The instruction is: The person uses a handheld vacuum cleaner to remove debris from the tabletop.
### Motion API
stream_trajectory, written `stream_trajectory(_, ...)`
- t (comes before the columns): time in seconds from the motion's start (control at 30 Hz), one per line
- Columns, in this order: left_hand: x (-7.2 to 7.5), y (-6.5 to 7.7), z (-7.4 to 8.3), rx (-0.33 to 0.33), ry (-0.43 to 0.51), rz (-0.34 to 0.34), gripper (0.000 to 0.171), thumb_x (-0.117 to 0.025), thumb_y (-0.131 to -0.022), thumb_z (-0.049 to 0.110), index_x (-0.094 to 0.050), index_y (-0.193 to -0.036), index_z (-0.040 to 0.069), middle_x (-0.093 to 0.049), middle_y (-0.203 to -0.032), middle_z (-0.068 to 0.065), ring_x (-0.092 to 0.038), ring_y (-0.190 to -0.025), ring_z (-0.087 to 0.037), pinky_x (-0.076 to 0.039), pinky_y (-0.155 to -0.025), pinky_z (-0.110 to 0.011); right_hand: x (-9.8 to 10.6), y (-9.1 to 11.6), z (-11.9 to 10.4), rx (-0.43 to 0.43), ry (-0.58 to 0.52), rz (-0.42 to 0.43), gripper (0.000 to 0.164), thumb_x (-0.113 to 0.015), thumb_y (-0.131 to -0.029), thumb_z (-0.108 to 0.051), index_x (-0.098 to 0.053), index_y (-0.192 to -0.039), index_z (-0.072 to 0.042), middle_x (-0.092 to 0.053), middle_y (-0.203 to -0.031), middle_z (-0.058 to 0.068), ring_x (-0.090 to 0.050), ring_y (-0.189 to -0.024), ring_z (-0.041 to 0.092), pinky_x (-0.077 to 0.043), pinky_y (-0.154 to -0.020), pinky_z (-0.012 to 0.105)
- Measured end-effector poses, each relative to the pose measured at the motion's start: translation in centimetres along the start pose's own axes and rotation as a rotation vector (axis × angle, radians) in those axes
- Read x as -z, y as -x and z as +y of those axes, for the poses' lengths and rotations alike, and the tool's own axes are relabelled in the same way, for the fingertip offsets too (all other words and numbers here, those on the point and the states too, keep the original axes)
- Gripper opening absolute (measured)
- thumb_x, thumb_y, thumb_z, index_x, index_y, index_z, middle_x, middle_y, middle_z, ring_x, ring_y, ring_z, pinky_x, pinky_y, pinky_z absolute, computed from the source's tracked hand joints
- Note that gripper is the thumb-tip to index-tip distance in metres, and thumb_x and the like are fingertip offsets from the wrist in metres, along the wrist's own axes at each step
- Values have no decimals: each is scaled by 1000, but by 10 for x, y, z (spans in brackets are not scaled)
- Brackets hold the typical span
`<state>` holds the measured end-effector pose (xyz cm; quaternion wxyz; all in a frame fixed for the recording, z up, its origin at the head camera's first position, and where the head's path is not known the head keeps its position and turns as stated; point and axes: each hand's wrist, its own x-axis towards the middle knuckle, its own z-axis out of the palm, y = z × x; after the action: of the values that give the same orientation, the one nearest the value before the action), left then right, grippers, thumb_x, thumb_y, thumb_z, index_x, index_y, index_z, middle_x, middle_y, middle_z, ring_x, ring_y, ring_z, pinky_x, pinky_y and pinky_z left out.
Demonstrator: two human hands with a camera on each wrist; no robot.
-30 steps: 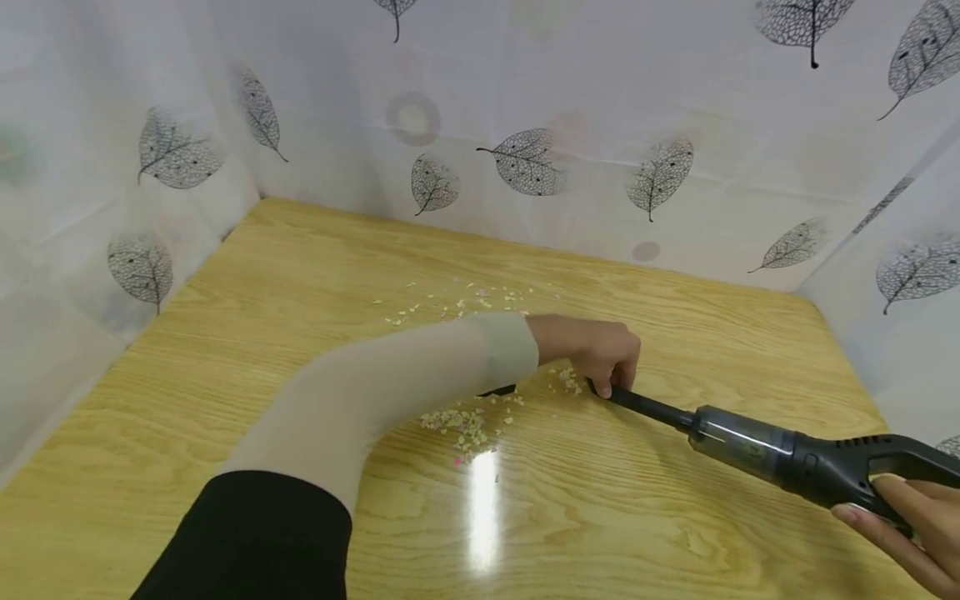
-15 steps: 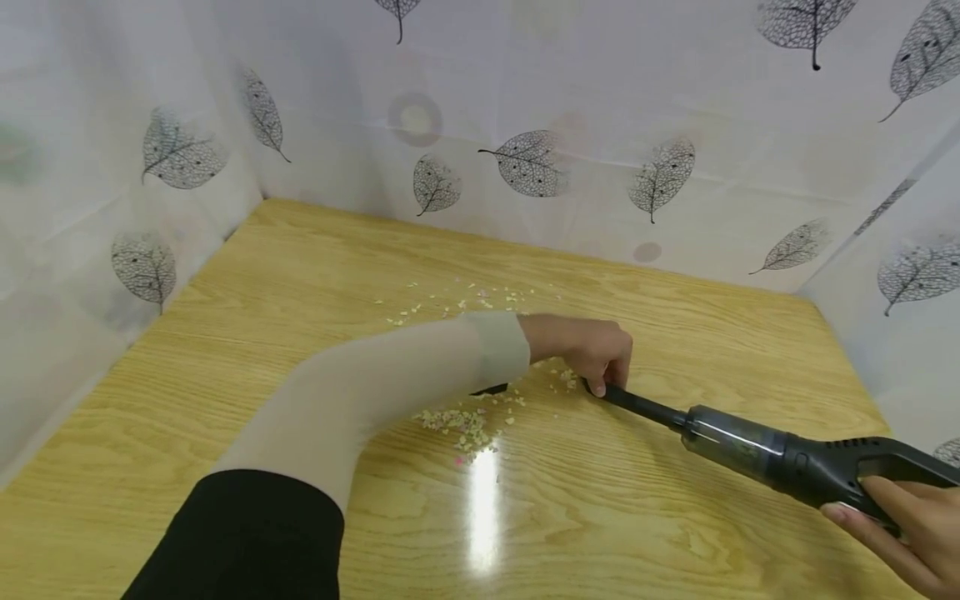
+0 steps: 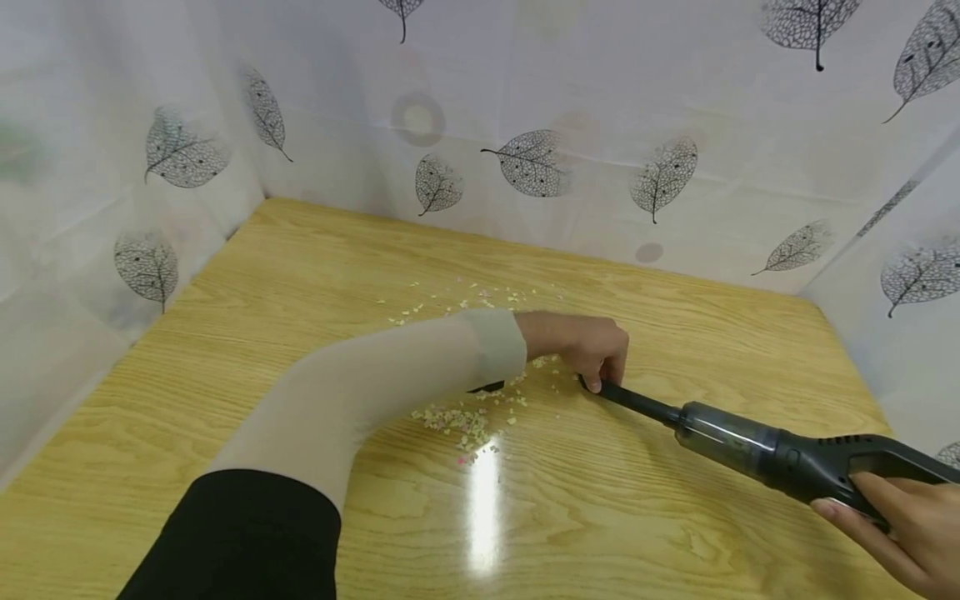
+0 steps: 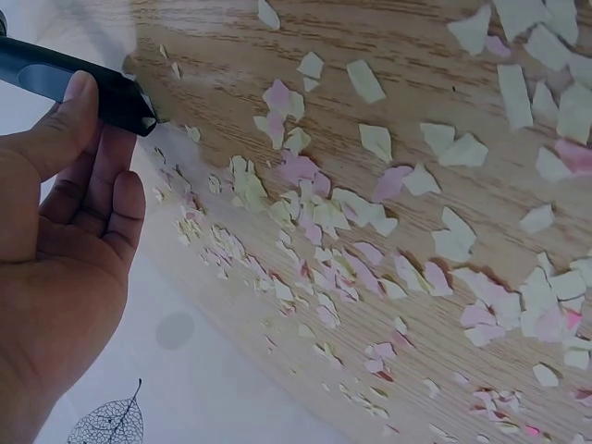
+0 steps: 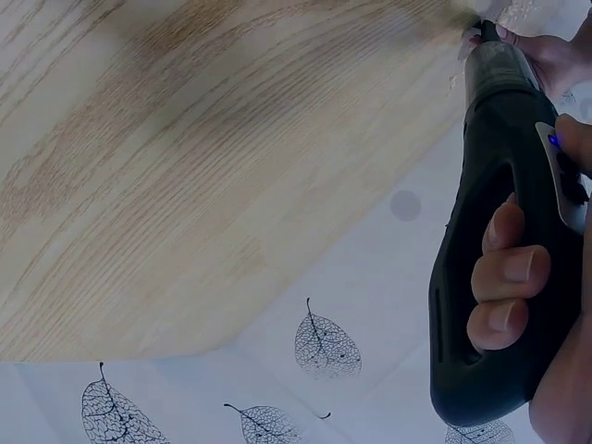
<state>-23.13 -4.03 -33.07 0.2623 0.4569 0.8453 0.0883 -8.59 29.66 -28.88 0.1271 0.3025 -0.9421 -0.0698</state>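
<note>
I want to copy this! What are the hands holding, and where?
Right hand grips the vacuum by its handle; left hand pinches its nozzle tip.

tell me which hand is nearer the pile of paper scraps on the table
Left. The left hand pinches the vacuum nozzle right beside the paper scraps; the right hand grips the vacuum handle, well away.

Right hand (image 5: 541, 305) wraps the black handle of the handheld vacuum (image 5: 499, 231), fingers curled through the grip, small blue light lit near the thumb. Vacuum's barrel runs toward the top edge, over the wooden table (image 5: 185, 176). Leaf-print white cloth (image 5: 314, 351) below.
</note>
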Motion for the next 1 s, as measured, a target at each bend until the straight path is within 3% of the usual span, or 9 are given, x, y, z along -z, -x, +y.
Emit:
stream_trajectory(0.17, 1, 2, -3, 0, -27, 0, 26, -75, -91, 16, -76, -117, 17, -76, -112, 3, -67, -103, -6, -51, -89, -17, 0, -3, -4, -49, 39, -52, 64, -34, -102, -63, -40, -66, -11, -24, -53, -2, -24, -42, 12, -20, -46, 25)
stream_trajectory(0.3, 2, 4, -4, 10, -22, 2, 26, -75, -91, 16, -76, -117, 17, -76, -111, 3, -67, -103, -7, -51, -88, -18, 0, -5, -6, -37, 47, -28, 65, -31, -101, -66, -37, -66, -12, -23, -54, -2, -22, -42, 12, -20, -47, 26)
stream_trajectory(0.47, 3, 8, -5, 14, -33, 5, 26, -75, -91, 16, -77, -116, 18, -76, -111, 3, -68, -103, -7, -51, -88, -18, 2, -9, -9, -53, 70, -66, 65, -30, -100, -68, -36, -65, -14, -24, -54, -2, -24, -42, 13, -21, -47, 27)
stream_trajectory(0.73, 5, 16, -11, 36, -42, 13, 25, -75, -91, 16, -77, -116, 18, -76, -110, 2, -68, -100, -9, -52, -87, -20, 2, -15, -14, -52, 53, -165, 58, -42, -100, -62, -38, -67, -14, -27, -53, -2, -27, -43, 13, -25, -48, 29)
stream_trajectory(1.0, 4, 20, -20, 24, -51, 20, 25, -75, -91, 16, -77, -116, 19, -76, -109, 2, -69, -101, -10, -53, -88, -21, 2, -20, -17, 0, 40, -121, 56, -45, -100, -61, -40, -67, -15, -26, -53, -4, -23, -43, 10, -23, -48, 27)
